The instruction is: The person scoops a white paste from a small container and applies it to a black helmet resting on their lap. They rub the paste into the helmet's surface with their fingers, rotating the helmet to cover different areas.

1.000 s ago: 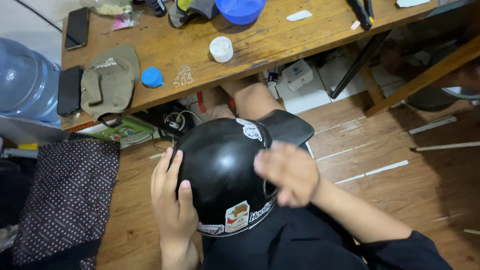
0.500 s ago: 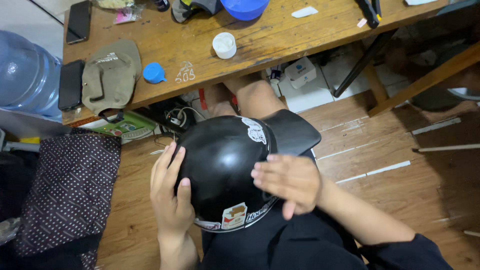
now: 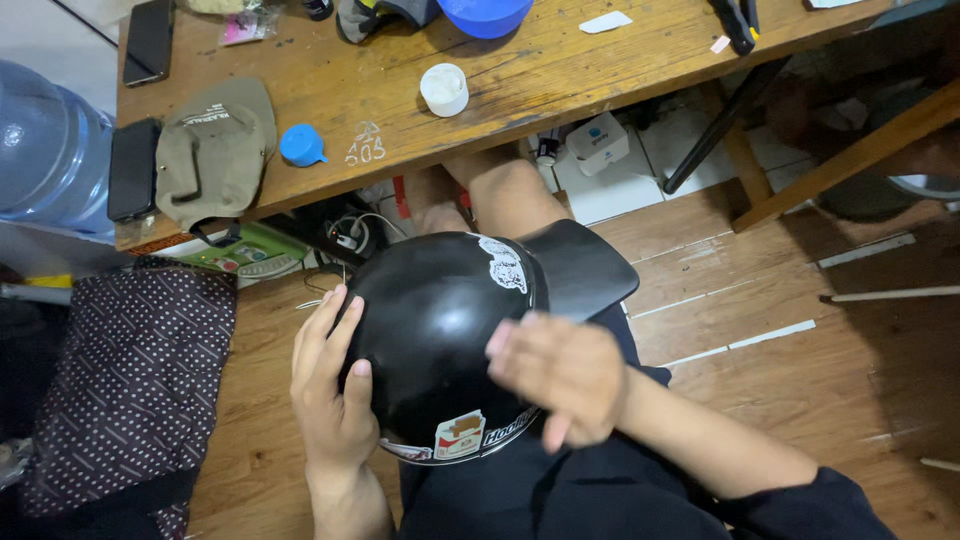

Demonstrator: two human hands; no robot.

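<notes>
A glossy black helmet (image 3: 440,330) with stickers and a short visor rests on my lap. My left hand (image 3: 330,400) lies flat against its left side, fingers spread and thumb on the shell, holding it steady. My right hand (image 3: 560,375) lies on top of the helmet's right rear, fingers loosely curled and slightly blurred; I cannot tell whether anything is in it. My bare knee (image 3: 510,195) shows beyond the visor.
A wooden table (image 3: 560,70) stands ahead with an olive cap (image 3: 215,150), a blue bottle cap (image 3: 300,145), a white jar (image 3: 444,88), two dark phones and a blue bowl. A large water jug (image 3: 45,150) is at left. A dotted fabric bag (image 3: 130,380) lies on the wooden floor.
My right hand has slid a little across the helmet's top, toward the rear. The left hand stays on the side.
</notes>
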